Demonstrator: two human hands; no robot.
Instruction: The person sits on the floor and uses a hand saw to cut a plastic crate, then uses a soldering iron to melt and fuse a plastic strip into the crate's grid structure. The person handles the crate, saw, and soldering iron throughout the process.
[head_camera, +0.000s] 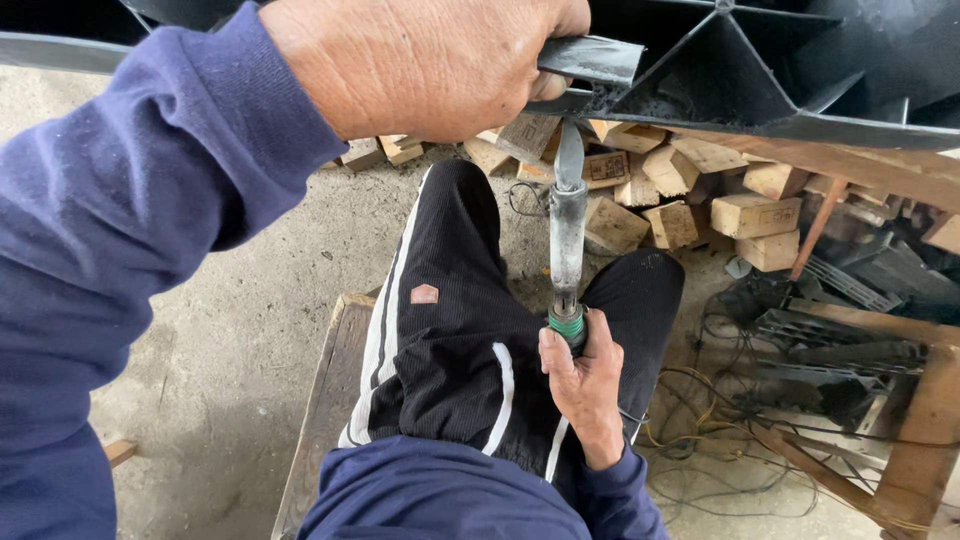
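Note:
My left hand (430, 62) reaches up and grips a flat black plastic strip (592, 58) against the edge of a big black ribbed plastic part (760, 75) overhead. My right hand (583, 385) is closed around the green-banded handle of a long grey metal tool (567, 235). The tool points upward, and its flattened tip meets the strip and the black part's edge. I sit with my legs in black trousers with white stripes (450, 330) under the tool.
A wooden bench (322, 400) lies under me on a concrete floor (240, 340). Several cut wooden blocks (700, 200) are piled ahead. Tangled wires (730, 400), metal scraps and a wooden frame (925, 420) crowd the right side.

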